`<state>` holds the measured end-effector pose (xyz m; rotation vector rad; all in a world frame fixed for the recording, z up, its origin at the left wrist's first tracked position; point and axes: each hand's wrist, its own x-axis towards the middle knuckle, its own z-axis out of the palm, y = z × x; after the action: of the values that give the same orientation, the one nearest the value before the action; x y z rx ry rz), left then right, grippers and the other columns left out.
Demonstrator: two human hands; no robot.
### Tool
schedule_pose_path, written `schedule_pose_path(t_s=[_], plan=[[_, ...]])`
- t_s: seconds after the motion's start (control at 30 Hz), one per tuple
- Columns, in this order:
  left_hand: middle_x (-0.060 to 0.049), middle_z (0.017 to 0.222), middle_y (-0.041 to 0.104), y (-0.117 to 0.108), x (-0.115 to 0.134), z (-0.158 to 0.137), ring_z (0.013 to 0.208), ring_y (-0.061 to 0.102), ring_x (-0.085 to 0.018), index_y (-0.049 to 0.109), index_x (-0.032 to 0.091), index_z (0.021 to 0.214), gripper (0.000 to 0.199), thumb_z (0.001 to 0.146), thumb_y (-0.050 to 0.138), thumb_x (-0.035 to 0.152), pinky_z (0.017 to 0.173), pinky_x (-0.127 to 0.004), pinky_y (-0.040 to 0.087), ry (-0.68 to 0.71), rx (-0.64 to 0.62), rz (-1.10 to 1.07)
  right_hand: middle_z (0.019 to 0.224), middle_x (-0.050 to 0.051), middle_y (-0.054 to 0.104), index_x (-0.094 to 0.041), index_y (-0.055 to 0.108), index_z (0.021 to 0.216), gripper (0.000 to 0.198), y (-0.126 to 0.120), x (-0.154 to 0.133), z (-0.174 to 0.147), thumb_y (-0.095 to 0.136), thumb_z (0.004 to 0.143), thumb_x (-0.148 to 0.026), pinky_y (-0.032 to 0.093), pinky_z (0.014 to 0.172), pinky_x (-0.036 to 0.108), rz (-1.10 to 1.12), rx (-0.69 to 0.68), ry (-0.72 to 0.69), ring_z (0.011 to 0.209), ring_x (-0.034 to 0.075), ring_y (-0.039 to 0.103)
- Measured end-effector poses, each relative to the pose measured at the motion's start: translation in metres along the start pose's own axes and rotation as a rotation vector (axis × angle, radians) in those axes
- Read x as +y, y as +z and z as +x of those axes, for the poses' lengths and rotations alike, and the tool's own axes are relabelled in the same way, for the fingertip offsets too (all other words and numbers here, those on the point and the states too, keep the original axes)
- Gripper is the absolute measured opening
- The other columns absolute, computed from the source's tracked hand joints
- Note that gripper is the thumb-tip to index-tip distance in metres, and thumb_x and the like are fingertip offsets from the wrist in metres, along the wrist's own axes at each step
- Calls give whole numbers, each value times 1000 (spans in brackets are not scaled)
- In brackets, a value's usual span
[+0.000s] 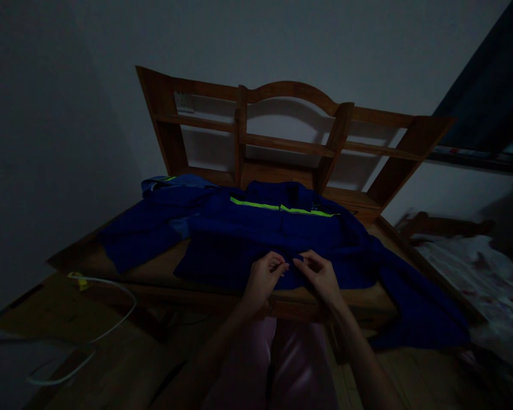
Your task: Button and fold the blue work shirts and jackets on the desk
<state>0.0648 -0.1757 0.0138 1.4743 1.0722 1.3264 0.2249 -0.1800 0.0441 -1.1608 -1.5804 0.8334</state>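
A dark blue jacket [239,233] with a bright yellow-green stripe [256,204] across its chest lies spread on a wooden desk [154,265]. Its collar points to the back, and its right-hand sleeve [419,302] hangs over the front edge. My left hand [267,276] is closed in a pinch over the middle of the lower hem. Just to the right, my right hand [320,276] also pinches, thumb and forefinger close together. A small gap separates the two hands. Both sets of fingertips are at the jacket's front, but what lies between them is too dark to make out.
A wooden shelf rack [290,145] stands at the back of the desk against the wall. To the left, a pale cable [130,296] hangs in loops near a yellow tag [80,281]. Light crumpled bedding [483,273] is at the right.
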Motion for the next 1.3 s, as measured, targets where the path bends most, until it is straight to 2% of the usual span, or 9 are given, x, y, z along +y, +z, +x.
schedule_pose_path(t_s=[0.1, 0.27, 0.5, 0.67, 0.83, 0.97, 1.1, 1.3], plan=[[-2, 71, 63, -3, -3, 3, 65, 63, -15, 56, 17, 80, 15, 76, 62, 31, 62, -25, 51, -6, -38, -25, 72, 1, 49, -16, 63, 74, 26, -1, -3, -1, 61, 78, -42, 36, 60, 23, -38, -19, -71, 67, 12, 46], [-3, 73, 64, -6, -4, 3, 68, 64, -15, 56, 17, 81, 14, 75, 63, 28, 66, -26, 51, -9, -57, -34, 75, 4, 56, -15, 64, 70, 38, -3, -4, 0, 45, 88, -43, 38, 59, 25, 40, -78, -9, 65, 14, 51], [-4, 79, 65, -5, -4, 1, 75, 64, -16, 57, 18, 84, 11, 76, 61, 24, 70, -25, 51, -8, -63, -4, 78, 4, 59, -17, 67, 78, 22, 0, 0, -1, 58, 81, -36, 40, 61, 24, -20, -64, -54, 68, 14, 53], [-2, 79, 63, -5, -4, 1, 74, 62, -14, 57, 17, 85, 8, 78, 53, 15, 70, -24, 51, 28, -78, 8, 79, 4, 61, -17, 67, 80, 21, 3, 6, 0, 61, 79, -37, 40, 62, 24, -65, -52, -43, 68, 13, 53], [-2, 81, 61, -5, -5, 1, 78, 61, -13, 56, 18, 85, 12, 79, 48, 13, 71, -22, 50, 60, -76, 48, 73, 2, 60, -16, 63, 83, 25, 4, 12, 3, 62, 77, -41, 40, 59, 23, -60, -123, 32, 63, 12, 52], [-2, 82, 62, -6, -2, 0, 79, 61, -13, 56, 18, 87, 10, 82, 48, 18, 70, -22, 49, 52, -69, 77, 77, 2, 60, -17, 60, 84, 26, 5, 12, 5, 59, 79, -42, 41, 62, 23, -108, -151, 2, 66, 13, 53], [0, 75, 62, -6, 8, -1, 67, 60, -12, 55, 18, 88, 15, 86, 46, 30, 61, -20, 44, 16, -58, 142, 77, 2, 60, -17, 59, 83, 24, 4, 10, 4, 56, 81, -41, 40, 64, 23, -134, -157, -31, 68, 13, 52], [2, 55, 54, -5, 22, -2, 54, 52, -11, 53, 16, 60, 45, 88, 40, 48, 55, -23, 34, -5, -62, 383, 70, 0, 56, -17, 58, 85, 22, 2, 12, 3, 54, 82, -39, 40, 60, 22, -95, -141, 0, 64, 12, 51]])
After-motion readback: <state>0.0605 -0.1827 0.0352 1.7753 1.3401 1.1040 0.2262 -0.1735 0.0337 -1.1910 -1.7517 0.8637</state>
